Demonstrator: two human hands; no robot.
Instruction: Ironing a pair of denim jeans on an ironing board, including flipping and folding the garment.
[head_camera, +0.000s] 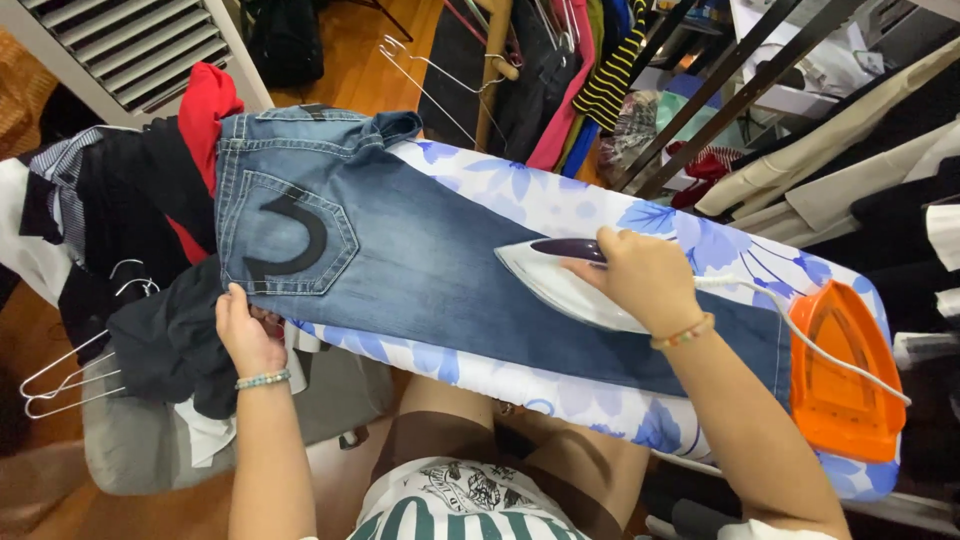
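Note:
Blue jeans lie flat along an ironing board with a white and blue flower cover. A back pocket with a dark curved stitch faces up at the left. My right hand grips the dark handle of a white iron that rests on the jeans' leg, tip pointing left. My left hand holds the near edge of the jeans below the pocket. Both wrists wear bead bracelets.
An orange iron rest sits at the board's right end, with the white cord running over it. Dark and red clothes and wire hangers pile at the left. Hanging garments and a dark rack stand behind.

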